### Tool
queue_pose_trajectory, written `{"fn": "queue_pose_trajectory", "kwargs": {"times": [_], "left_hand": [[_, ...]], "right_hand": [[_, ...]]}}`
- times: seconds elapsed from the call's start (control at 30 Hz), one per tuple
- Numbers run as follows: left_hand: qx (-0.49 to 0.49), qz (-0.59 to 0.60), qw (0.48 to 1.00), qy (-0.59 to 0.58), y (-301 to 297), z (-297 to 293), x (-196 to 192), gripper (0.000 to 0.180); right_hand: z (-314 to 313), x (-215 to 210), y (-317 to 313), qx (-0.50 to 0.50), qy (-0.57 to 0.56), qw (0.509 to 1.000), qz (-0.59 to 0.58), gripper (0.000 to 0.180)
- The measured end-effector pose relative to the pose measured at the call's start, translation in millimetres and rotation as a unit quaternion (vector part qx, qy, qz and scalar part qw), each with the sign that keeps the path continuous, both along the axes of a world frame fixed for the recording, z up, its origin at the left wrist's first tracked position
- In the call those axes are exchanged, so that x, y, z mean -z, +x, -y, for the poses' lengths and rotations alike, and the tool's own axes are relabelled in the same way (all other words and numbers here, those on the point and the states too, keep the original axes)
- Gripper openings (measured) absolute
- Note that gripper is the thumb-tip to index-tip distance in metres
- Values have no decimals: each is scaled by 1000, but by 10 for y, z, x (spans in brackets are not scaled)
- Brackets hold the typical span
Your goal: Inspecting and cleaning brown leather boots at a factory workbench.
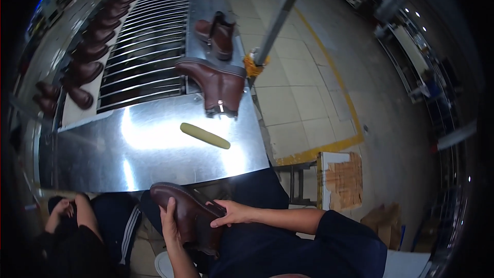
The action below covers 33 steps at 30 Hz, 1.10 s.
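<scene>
A dark brown leather ankle boot (pixel 188 211) lies in my lap, toe toward the steel table. My left hand (pixel 170 221) cups its near side with the fingers pointing up along the upper. My right hand (pixel 230 213) comes in from the right and grips the boot at its ankle opening. On the table (pixel 103 154) just beyond lies a yellow-green stick (pixel 205 135). A second brown boot (pixel 218 85) stands upright at the table's far right edge.
A roller conveyor (pixel 146 46) runs away behind the table, with a row of brown boots (pixel 87 69) along its left side and another boot pair (pixel 217 35) on the right. Another person (pixel 67 219) sits at my lower left. A grey pole (pixel 278 18) and a cardboard stack (pixel 345 177) stand to the right.
</scene>
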<state>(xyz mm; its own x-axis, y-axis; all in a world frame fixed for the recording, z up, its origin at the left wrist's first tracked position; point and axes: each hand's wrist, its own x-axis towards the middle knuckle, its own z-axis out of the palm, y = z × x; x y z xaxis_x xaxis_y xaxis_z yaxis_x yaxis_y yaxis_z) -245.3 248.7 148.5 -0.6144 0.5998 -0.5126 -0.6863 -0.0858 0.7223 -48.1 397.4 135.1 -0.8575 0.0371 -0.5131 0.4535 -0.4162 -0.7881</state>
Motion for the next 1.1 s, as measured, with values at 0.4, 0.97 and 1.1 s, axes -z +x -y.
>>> {"fn": "queue_pose_trajectory", "kwargs": {"times": [0.4,0.97,1.1], "left_hand": [[5,-93,993,-70,-229,-9,29,48],[-16,-104,989,-102,-282,-177,-75,50],[-29,-76,992,-99,-265,-141,-69,50]], "right_hand": [[-50,-86,-124,47,314,948,-34,59],[-636,-389,-837,262,190,930,-173,45],[-573,-400,-1014,212,197,943,-168,22]]}}
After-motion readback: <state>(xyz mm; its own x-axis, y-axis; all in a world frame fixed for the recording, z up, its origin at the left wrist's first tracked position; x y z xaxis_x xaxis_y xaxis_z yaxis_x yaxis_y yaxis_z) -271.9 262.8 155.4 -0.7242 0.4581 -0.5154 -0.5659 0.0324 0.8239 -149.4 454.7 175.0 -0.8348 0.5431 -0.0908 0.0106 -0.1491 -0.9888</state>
